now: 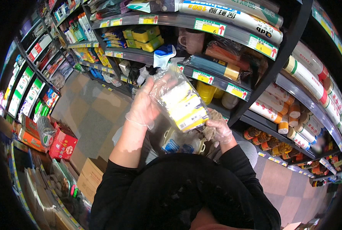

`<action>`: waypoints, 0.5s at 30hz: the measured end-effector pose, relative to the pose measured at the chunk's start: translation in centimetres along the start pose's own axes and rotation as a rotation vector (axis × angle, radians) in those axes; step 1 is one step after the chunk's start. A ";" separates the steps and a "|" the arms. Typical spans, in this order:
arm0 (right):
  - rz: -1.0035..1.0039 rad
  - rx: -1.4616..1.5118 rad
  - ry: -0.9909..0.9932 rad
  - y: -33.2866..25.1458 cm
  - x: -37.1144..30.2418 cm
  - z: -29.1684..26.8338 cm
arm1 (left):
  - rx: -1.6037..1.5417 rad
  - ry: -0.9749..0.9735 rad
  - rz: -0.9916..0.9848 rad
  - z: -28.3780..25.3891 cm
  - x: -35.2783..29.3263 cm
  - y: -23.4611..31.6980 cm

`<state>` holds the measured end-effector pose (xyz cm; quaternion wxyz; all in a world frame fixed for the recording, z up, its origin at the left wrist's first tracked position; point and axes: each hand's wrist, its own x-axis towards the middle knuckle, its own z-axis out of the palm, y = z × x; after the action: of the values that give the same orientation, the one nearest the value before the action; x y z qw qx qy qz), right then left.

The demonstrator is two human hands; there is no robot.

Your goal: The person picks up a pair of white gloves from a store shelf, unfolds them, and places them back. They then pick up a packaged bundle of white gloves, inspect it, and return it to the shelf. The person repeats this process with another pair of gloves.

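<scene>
A clear plastic pack (183, 107) of white and yellow blocks is tilted in front of me. My left hand (145, 102), in a thin clear glove, is closed round its left side. My right hand (222, 129), gloved too, pinches a crumpled grey-brown cloth (209, 132) against the pack's lower right corner. Below the pack, between my legs, stands a pale tub (167, 135) with a blue pattern inside, partly hidden by the pack and my body.
A shelf (148, 57) ahead holds yellow-green sponge packs (143, 37), a pink mug (191, 41) and dark wrapped rolls (213, 68). Long white film rolls (232, 19) lie above. Right-hand shelves hold more rolls and jars (270, 145). Red boxes (63, 142) and a cardboard box (90, 179) stand left.
</scene>
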<state>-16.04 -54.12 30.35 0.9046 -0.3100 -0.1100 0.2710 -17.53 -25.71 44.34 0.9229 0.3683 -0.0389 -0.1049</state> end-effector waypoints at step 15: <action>-0.369 -0.260 0.590 -2.5 -0.5 3.3 | 0.271 -0.007 0.052 -2.2 0.1 -3.1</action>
<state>-16.61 -54.35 34.49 0.8842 -0.4620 0.0681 -0.0137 -17.67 -26.49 40.60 0.8671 0.4879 -0.0655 -0.0763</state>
